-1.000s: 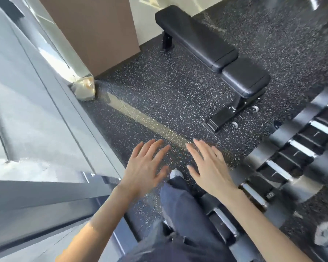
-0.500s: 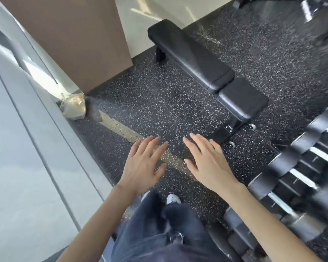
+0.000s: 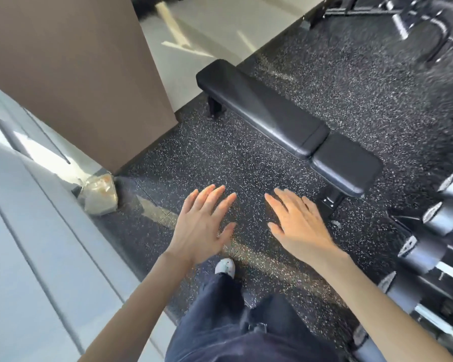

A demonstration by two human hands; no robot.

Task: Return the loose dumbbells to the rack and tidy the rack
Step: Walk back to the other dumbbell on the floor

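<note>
Above speckled floor (image 3: 220, 158), dumbbells (image 3: 436, 220) sit right of fingers (image 3: 285, 202)

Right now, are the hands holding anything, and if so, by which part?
Nothing is held. The left hand and right hand are both out in front with fingers straight and spread, above the speckled floor, away from the dumbbells at the right edge.

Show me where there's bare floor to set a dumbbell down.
The speckled floor is bare between the brown wall, the black bench and the plastic bag. It is crowded on the right, where racked dumbbells sit close together.
</note>
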